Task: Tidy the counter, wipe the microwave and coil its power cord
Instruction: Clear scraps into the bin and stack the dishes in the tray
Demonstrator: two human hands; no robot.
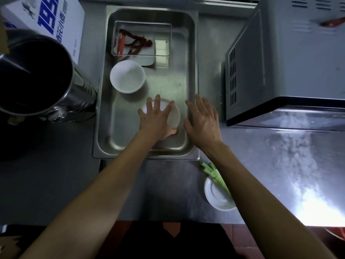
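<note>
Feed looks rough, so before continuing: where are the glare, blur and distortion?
Head view: glare washes out the counter at lower right; the microwave front is hazy; wide-angle bending tilts the steel pot; left side dim.

Tall steel pot [37,75] at far left, upright, dark inside. White cardboard box [54,21] with blue print just behind it. Red tiled floor [237,240] below desk edge. Cardboard scrap [9,243] at bottom-left corner.
</note>
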